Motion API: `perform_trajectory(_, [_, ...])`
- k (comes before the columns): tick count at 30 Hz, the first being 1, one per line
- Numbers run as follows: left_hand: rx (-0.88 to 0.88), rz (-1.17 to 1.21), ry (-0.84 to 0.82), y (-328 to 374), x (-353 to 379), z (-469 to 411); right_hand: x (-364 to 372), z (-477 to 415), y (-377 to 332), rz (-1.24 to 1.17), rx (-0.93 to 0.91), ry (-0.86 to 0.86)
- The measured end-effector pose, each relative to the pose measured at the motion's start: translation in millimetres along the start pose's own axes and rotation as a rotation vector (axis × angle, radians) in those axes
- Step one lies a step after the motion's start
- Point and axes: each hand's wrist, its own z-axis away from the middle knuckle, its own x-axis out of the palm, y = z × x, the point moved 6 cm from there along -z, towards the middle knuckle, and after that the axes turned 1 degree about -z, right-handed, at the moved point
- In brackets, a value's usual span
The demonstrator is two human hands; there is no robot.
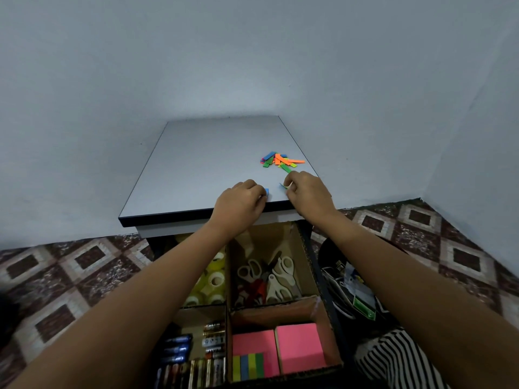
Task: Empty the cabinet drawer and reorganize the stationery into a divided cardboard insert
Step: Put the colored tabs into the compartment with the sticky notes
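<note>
A loose pile of coloured sticky flags [280, 161] lies on the grey cabinet top [202, 158], right of centre. My left hand [241, 204] rests near the front edge with curled fingers pinching a blue flag [266, 191]. Just right of it, my right hand [304, 192] pinches small flags [283, 186] with thumb and fingertips. Below, the open drawer holds the divided cardboard insert [228, 276]: tape rolls [214, 279] at back left, scissors [269, 276] at back right, batteries [193, 357] at front left, pink sticky notes [299, 348] with a strip of coloured flags [248, 366] at front right.
A black bag [348, 293] with packets and loose items sits on the patterned tiled floor [70, 273] right of the drawer. Grey walls close in behind the cabinet and at the right. A striped garment [393, 360] shows at bottom right.
</note>
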Motion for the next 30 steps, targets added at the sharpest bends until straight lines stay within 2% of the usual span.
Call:
perform_trajectory(6, [-0.012,0.008,0.007,-1.1,1.6,0.2,-1.3,3.6,2.6,-0.074,0.014,-0.093])
perform_trajectory(11, [0.001,0.0,0.022,-0.3,3.0,1.5,-0.5,11.9,3.2,0.115,-0.103,-0.194])
perform_trajectory(16, [-0.052,0.007,0.03,-0.6,1.3,0.8,-4.3,14.8,5.3,0.063,-0.127,-0.102])
perform_trajectory(21, [-0.255,0.173,0.129,-7.4,-10.6,-3.4,-14.6,12.1,5.2,-0.08,-0.117,0.046])
perform_trajectory(25, [-0.393,0.303,0.159,-16.2,-14.4,-5.9,-15.2,9.5,8.0,-0.142,-0.043,0.146])
perform_trajectory(30, [-0.468,0.441,0.193,-18.8,-27.2,-0.4,-23.9,12.4,7.7,-0.283,0.053,0.296])
